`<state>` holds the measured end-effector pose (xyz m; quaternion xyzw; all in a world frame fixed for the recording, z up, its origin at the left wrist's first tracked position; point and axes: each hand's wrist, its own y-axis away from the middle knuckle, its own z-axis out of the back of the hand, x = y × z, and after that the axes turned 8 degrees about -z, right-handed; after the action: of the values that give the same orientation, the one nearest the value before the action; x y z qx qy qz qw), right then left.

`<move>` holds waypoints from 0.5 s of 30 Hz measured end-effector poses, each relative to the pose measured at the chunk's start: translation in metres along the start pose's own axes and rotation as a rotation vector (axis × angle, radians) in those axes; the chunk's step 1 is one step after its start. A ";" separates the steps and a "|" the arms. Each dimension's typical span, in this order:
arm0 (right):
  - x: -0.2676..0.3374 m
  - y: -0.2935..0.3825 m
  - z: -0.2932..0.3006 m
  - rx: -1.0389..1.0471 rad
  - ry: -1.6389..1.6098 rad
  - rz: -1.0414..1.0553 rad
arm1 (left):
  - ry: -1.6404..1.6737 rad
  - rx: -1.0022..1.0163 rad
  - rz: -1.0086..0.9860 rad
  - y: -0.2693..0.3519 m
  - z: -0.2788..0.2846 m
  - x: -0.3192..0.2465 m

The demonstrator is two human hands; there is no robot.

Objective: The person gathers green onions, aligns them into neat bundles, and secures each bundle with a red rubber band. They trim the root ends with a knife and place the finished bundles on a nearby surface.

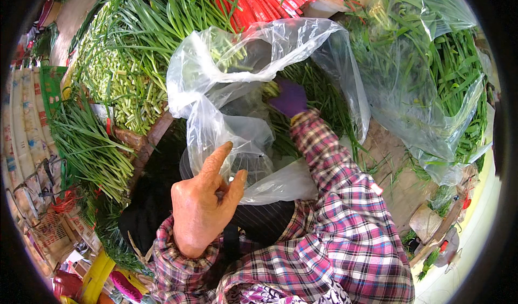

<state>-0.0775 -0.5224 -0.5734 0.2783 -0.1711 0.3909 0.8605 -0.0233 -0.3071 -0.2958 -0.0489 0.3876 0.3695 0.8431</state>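
Observation:
A large clear plastic bag (259,75) stands with its mouth wide in front of me, its lower part over my lap. Inside it, my right hand (288,97), in a purple glove, is closed around a bunch of long green leaves (323,87). Pale stem ends (270,88) stick out to the left of the glove; its fingertips are mostly hidden. My left hand (206,198) is bare, held over the near side of the bag. Its index finger and thumb are spread apart, with nothing seen between them; the other fingers are curled.
A tall heap of cut greens (129,73) lies at the upper left, a smaller bunch (95,146) below it. Red printed strips (259,2) lie at the far side. More leaves (457,89) sit under clear plastic film (404,85) at right. A green crate (52,89) stands left.

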 end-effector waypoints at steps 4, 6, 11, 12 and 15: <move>-0.037 0.011 0.015 0.004 -0.372 -0.063 | 0.847 0.267 0.303 -0.009 0.030 -0.011; -0.049 0.019 0.014 -0.096 -0.338 -0.064 | 1.831 0.491 0.228 -0.021 0.036 -0.021; -0.057 0.031 0.012 0.018 -0.969 -0.181 | 1.454 0.045 0.468 -0.088 -0.084 -0.022; -0.057 0.031 0.013 0.057 -1.048 -0.255 | 1.128 0.063 0.634 -0.116 -0.113 -0.008; -0.061 0.038 0.019 0.067 -1.110 -0.304 | -0.522 0.311 -0.042 -0.163 -0.168 0.064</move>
<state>-0.1468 -0.5488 -0.5771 0.4903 -0.5428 0.0636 0.6789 0.0080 -0.4497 -0.4895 0.1694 0.2089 0.2881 0.9191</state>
